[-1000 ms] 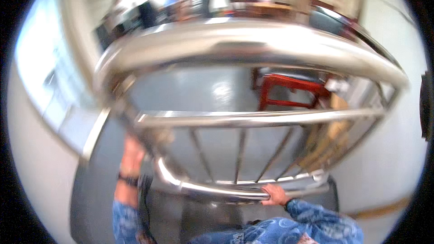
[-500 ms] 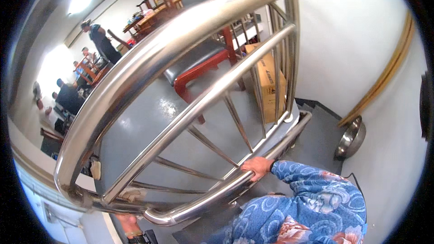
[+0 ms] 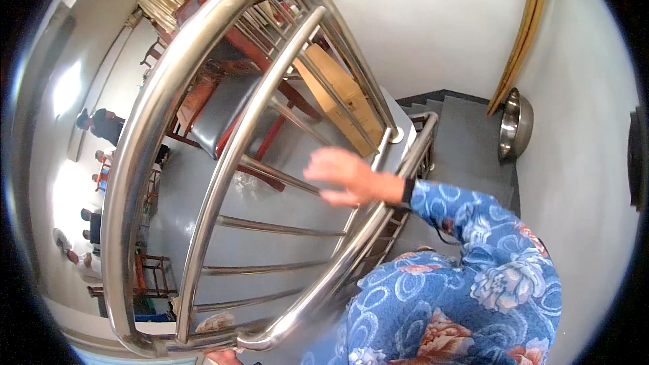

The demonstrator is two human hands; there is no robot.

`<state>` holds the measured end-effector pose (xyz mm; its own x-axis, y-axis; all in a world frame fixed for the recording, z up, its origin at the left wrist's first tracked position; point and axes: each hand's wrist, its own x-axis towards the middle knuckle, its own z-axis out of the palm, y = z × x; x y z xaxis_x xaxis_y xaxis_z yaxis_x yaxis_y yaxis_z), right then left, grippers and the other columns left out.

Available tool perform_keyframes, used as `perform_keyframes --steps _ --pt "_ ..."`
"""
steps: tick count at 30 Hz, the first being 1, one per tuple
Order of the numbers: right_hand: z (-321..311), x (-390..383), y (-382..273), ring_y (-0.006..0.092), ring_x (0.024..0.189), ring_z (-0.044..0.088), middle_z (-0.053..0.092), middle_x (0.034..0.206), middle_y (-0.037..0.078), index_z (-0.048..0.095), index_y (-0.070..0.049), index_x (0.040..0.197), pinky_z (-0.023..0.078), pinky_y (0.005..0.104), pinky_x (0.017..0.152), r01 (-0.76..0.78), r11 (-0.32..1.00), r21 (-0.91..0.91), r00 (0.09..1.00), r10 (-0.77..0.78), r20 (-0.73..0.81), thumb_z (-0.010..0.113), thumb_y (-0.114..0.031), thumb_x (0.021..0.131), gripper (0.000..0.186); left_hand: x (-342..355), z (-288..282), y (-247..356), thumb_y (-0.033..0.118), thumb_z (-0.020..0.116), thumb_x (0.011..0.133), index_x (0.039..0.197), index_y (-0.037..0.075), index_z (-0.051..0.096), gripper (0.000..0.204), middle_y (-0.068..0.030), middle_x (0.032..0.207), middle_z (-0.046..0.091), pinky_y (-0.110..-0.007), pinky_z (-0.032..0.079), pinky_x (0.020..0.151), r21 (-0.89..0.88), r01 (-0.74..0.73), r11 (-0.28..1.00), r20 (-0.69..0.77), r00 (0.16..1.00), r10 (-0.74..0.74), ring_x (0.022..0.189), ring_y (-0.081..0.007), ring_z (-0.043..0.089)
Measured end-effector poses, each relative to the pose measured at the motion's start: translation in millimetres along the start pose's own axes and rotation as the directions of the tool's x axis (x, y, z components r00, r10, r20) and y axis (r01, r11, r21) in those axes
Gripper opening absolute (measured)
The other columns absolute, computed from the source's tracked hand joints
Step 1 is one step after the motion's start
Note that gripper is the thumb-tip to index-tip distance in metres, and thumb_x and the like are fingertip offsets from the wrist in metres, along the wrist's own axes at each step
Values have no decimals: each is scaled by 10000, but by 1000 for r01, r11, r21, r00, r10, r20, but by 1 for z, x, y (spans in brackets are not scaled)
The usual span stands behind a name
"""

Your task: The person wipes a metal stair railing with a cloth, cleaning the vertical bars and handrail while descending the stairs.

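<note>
My right hand point(image 3: 341, 176), in a blue floral sleeve point(image 3: 476, 236), is raised in front of the stainless steel railing point(image 3: 240, 155). Its fingers are stretched out, somewhat blurred, and hold nothing visible. Just below its wrist runs the lower steel handrail point(image 3: 338, 257). Only a small part of my left hand point(image 3: 224, 357) shows at the lower edge, beside the bottom bend of the railing; its fingers are cut off from view. Whether it touches the steel I cannot tell.
Grey stairs point(image 3: 466, 135) lead down on the right, with a metal basin point(image 3: 517, 125) and wooden poles point(image 3: 524, 34) by the wall. Behind the railing stand a dark-seated wooden chair point(image 3: 230, 111) and a cardboard box point(image 3: 338, 98). Several people sit or stand farther left.
My right hand has let go of the lower handrail and risen up and left. The view has turned, so the railing stands steeper, and less of my left hand shows.
</note>
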<state>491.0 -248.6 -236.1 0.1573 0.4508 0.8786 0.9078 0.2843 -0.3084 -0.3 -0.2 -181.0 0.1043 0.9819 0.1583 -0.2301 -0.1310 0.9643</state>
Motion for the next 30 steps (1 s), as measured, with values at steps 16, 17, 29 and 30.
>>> perform_keyframes --steps 16,17,29,30 --pt "-29 186 79 274 581 559 539 553 62 567 -130 540 413 412 576 189 872 -452 976 -217 -10 492 -417 833 417 1 21 152 528 229 957 1343 33 403 652 -138 1268 515 -442 505 851 -35 -401 915 -366 857 361 990 -295 577" --pt "-22 186 79 272 574 555 533 551 62 553 -125 532 410 416 565 196 874 -445 964 -254 -74 504 -412 826 414 3 17 163 531 220 959 1349 32 399 658 -139 1275 513 -443 504 855 -42 -416 908 -367 852 373 994 -296 576" --pt "-20 191 58 257 577 539 526 545 51 573 -120 530 400 393 619 127 890 -437 957 -226 -181 531 -315 785 323 79 18 257 478 299 979 1358 -19 383 631 -152 1285 503 -358 351 970 604 -533 592 505 831 233 1111 -238 496" --pt "-19 192 64 258 573 538 528 542 52 571 -120 522 400 395 614 123 893 -434 953 -228 -198 531 -308 778 320 66 59 260 432 333 977 1358 -10 387 586 -164 1284 492 -364 349 979 639 -735 227 719 676 162 1121 -248 491"
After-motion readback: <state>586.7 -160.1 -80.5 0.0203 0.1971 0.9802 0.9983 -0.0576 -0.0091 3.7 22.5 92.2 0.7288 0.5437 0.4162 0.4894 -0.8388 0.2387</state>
